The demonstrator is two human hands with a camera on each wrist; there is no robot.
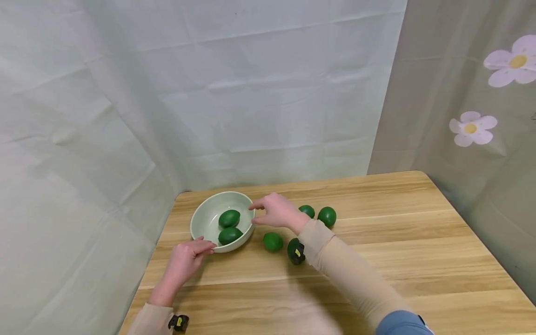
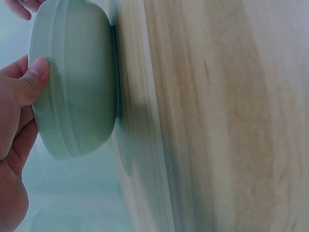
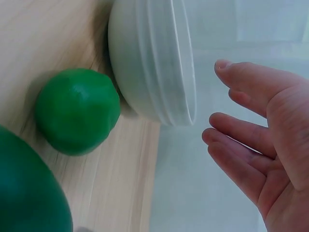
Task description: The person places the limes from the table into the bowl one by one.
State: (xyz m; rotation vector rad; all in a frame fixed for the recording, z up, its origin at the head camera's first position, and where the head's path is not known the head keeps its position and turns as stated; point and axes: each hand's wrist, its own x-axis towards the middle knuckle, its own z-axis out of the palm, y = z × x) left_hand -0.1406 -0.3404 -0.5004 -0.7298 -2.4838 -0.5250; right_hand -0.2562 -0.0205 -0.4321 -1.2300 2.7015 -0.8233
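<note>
Bowl point(image 1: 205, 219) pinched by left hand point(image 1: 184, 260); right hand point(image 1: 276, 213) just beside, fingers parted; black wrist device point(image 1: 300, 252) part-hiding green fruit point(image 1: 291, 251).

A person with bare hands point(image 1: 274, 213) wears beige sleeves point(image 1: 351, 267), lightly wrinkled, the right one meeting a blue sleeve point(image 1: 399, 324) with a small dark mark. Boxy black wrist cameras point(image 1: 172, 322), each bearing a yellow mark, sit beside both cuffs.
</note>
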